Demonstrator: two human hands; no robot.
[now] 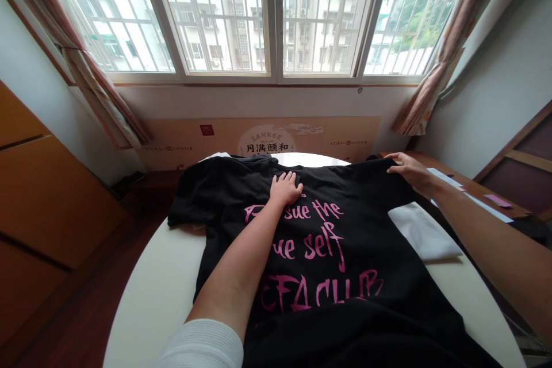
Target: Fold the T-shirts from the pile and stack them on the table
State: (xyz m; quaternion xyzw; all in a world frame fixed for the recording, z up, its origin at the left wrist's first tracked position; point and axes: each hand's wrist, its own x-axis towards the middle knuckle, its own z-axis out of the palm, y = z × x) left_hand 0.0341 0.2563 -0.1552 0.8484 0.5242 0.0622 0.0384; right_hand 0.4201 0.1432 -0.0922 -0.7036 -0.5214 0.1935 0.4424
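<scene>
A black T-shirt (366, 236) with pink lettering lies spread over a round white table (146, 293), its collar toward the window and its lower part bunched at the near edge. My left hand (285, 188) rests flat on the shirt just below the collar, fingers apart. At the far right shoulder, my right hand (403, 169) pinches the shirt's edge between thumb and fingers. A folded white cloth (425, 231) lies partly under the shirt's right sleeve.
A long cardboard box (172, 141) stands against the wall below the barred window (276, 17). Curtains (101, 86) hang at both sides. To the right is a brown desk (517, 207) with papers and a pink item. An orange-brown cabinet (38, 184) stands at left.
</scene>
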